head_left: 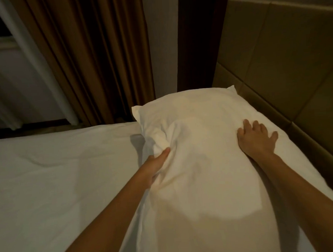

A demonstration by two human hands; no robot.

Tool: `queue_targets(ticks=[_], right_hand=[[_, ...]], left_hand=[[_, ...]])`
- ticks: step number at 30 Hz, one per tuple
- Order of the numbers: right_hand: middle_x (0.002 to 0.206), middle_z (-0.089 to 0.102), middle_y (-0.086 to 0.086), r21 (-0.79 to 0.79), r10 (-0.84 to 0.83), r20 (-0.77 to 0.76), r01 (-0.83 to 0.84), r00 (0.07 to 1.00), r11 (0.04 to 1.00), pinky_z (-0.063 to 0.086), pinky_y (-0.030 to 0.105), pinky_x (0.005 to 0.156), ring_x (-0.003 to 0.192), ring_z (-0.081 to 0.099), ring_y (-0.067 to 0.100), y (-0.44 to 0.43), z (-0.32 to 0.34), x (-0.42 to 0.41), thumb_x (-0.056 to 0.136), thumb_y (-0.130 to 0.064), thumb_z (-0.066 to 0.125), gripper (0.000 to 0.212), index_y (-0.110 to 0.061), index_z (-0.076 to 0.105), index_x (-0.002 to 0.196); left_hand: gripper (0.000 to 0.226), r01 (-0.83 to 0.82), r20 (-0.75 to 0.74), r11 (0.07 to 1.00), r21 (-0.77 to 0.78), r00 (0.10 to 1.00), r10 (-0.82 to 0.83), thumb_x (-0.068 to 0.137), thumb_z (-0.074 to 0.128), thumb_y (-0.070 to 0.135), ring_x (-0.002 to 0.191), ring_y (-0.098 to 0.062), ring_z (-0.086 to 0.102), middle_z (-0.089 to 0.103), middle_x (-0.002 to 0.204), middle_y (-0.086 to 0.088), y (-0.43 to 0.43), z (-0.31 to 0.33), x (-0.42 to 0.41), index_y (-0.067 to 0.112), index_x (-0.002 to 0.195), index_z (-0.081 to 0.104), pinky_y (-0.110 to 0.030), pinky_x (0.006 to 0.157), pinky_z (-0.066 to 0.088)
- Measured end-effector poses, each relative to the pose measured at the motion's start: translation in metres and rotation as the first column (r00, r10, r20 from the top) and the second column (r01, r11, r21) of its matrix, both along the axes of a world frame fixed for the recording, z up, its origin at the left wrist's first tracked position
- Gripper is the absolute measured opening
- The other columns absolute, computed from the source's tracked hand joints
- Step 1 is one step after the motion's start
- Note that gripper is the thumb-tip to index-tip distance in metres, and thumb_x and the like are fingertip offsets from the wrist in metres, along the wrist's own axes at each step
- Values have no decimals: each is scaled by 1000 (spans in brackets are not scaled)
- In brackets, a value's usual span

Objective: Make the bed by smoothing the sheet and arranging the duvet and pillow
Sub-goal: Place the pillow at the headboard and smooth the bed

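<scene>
A white pillow (198, 162) lies lengthwise along the headboard side of the bed, on the white sheet (58, 179). My left hand (157, 165) grips a bunch of the pillow's cover at its left edge, thumb on top and fingers tucked under the fabric. My right hand (256, 138) rests flat on the pillow's right side near the headboard, fingers spread. The sheet to the left looks mostly flat with a few faint creases. No duvet is in view.
A padded olive headboard (285, 61) runs along the right. Brown curtains (92, 58) hang beyond the far edge of the bed, with a dark window and white frame (32, 55) to their left. A dark wooden post (197, 37) stands behind the pillow.
</scene>
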State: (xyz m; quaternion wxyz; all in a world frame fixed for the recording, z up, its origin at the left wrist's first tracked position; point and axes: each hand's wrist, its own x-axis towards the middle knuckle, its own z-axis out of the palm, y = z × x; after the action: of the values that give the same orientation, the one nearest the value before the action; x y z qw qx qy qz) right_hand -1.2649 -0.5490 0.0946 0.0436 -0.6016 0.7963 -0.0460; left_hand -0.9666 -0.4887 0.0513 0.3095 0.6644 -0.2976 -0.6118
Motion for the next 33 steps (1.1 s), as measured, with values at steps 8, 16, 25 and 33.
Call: queue_targets(ticks=[8,16,25,33], right_hand=[[158,18,11,-78,70,-44,-74,997,994,2,58,116,146,12,28,27,24,21,102,-36,16,52,-22,19,152],[157,23,10,-122,176,-56,-182,983,976,2,57,116,146,16,28,68,50,30,103,-35,20,50,-21,23,151],[154,28,8,-77,246,18,-244,969,967,8,55,116,144,21,27,130,18,44,103,-38,19,50,-22,25,150],[145,36,9,-86,274,-22,-275,961,958,18,56,113,137,29,28,188,13,51,103,-31,25,45,-18,29,146]], left_hand=[[46,-16,-84,995,-93,996,8,103,43,25,108,-21,48,45,143,-18,27,31,-48,-3,140,42,-29,91,42],[57,-84,-19,986,-145,996,82,92,55,53,72,-15,57,59,99,-3,51,29,-51,11,129,46,-24,61,47],[74,37,-37,999,-9,999,-37,92,48,61,114,-18,51,49,143,-6,125,13,-12,11,145,39,-24,88,39],[63,73,-190,997,16,979,-68,90,61,46,112,-20,59,61,130,-7,193,-3,-8,11,141,47,-30,91,48]])
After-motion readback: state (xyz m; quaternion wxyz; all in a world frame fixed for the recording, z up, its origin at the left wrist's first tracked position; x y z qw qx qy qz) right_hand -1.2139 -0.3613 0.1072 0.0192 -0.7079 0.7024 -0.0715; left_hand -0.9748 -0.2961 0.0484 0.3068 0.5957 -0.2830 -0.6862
